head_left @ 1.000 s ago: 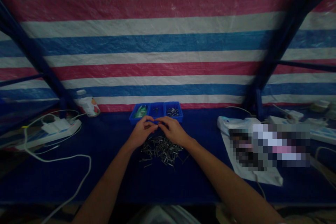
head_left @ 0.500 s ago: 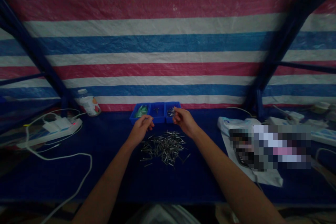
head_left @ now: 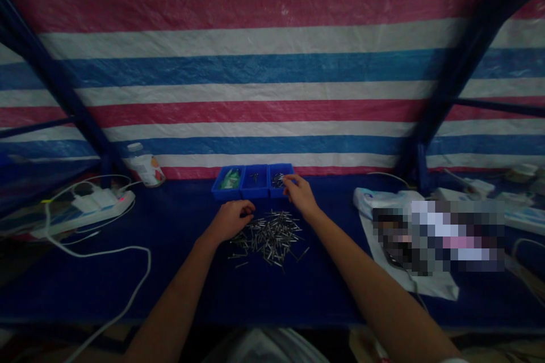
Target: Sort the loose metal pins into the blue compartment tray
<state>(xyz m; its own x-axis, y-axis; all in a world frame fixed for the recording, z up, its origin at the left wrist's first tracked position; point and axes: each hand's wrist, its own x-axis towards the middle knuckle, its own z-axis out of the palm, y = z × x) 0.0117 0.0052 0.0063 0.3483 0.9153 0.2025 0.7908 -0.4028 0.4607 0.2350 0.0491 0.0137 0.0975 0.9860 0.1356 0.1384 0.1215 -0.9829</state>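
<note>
A loose pile of thin, shiny metal pins (head_left: 276, 237), like nails or rivets, lies on the dark blue tabletop. At its upper left edge is my left hand (head_left: 232, 220), palm down, fingers bent with a gap between them and the thumb; nothing shows in it. My right hand (head_left: 301, 195) is at the front right corner of the right blue bin (head_left: 281, 168), its fingertips drawn together. Whatever they may hold is too small to make out. That bin contains similar metal pieces (head_left: 279, 180). A few small pieces lie in the middle bin (head_left: 255, 187); the left bin (head_left: 221, 193) holds something green.
A plastic bottle (head_left: 147, 167) and a white power strip (head_left: 104, 209) with a trailing cable (head_left: 147, 266) are on the left. To the right lie a white plastic packet (head_left: 370, 198) and blurred-out items. A striped sheet (head_left: 272, 91) hangs behind the table.
My left hand has moved down from near the left bin to the pile's edge, and its finger and thumb have parted. My right hand stays by the right bin, its fingers slightly shifted.
</note>
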